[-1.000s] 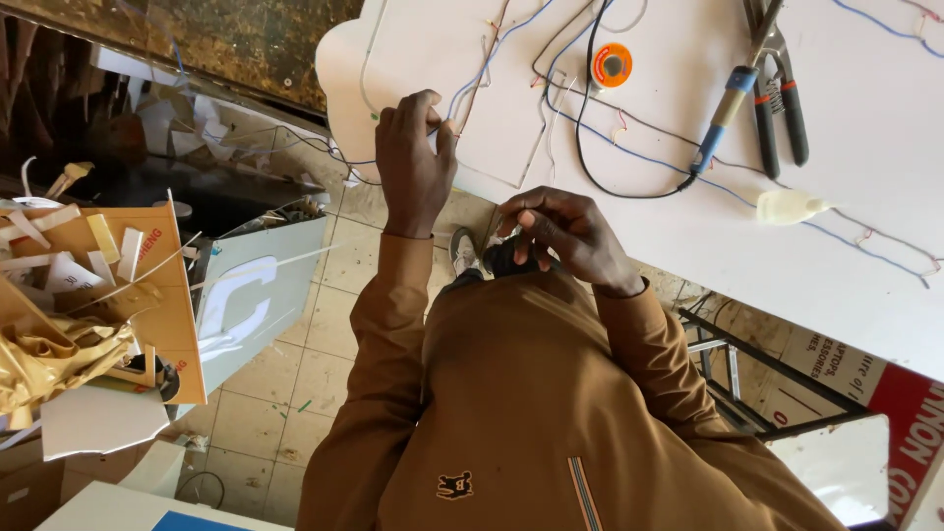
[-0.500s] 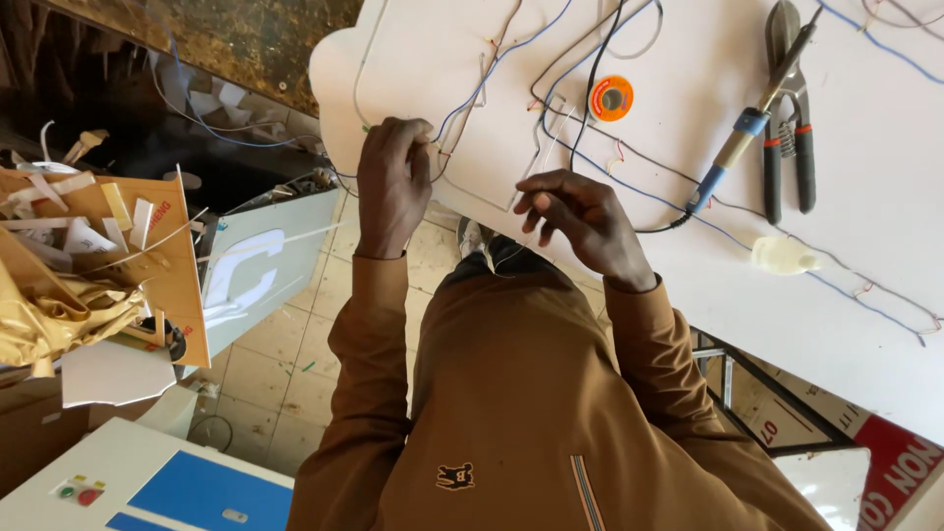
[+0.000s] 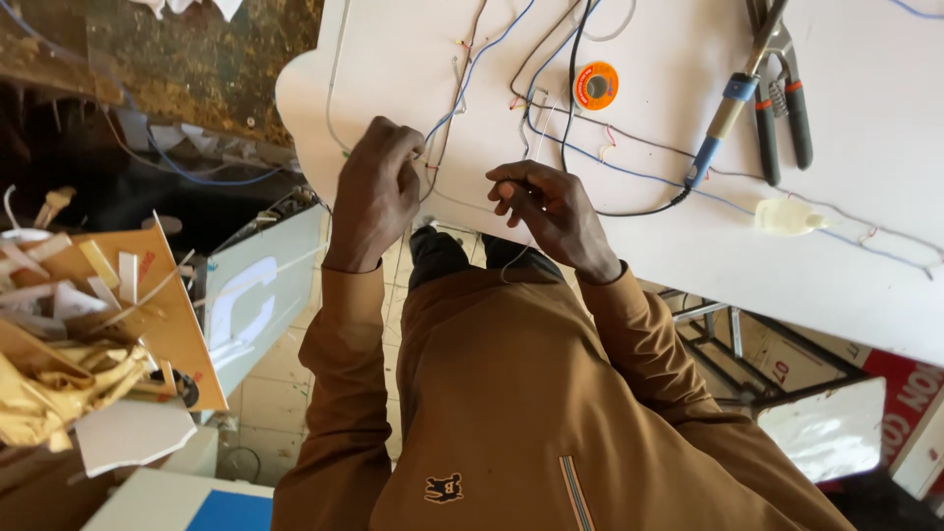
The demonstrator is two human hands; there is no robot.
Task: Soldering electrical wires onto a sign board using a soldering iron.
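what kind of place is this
Probably a small sign-making or electrical workshop: a soldering iron, solder spool and pliers lie among wires on a white board, with cut-out scraps piled beside it.

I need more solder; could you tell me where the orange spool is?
The orange spool lies on the white board, beyond the right hand, left of the blue-handled soldering iron.

Pliers [image 3: 782, 88] cut off at top edge

1 head-worn camera looks steeply down, close over the white board [image 3: 629, 226] and tiled floor [image 3: 265, 413].
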